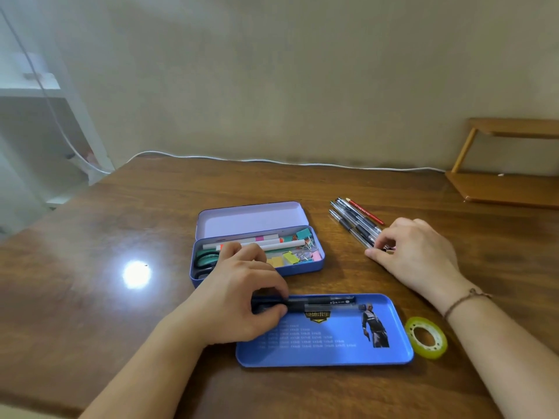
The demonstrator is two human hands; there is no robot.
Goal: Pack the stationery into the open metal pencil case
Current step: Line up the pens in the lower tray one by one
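The open metal pencil case (318, 261) sits mid-table with its lilac lid up; inside lie markers, teal-handled scissors, binder clips and coloured sticky tabs. In front of it lies a flat blue tray (326, 355) printed with a figure. My left hand (239, 300) grips the dark end of two pens (325, 303) lying along the tray's far edge. My right hand (414, 255) pinches the near ends of several clear gel pens (354, 223) on the table to the right of the case. A red pencil (364, 210) lies beside them.
A roll of yellow-green tape (427, 337) lies just right of the blue tray. A white cable (272, 161) runs along the table's back edge by the wall. A wooden rack (508, 176) stands at the back right. A lamp glare spot shows at left.
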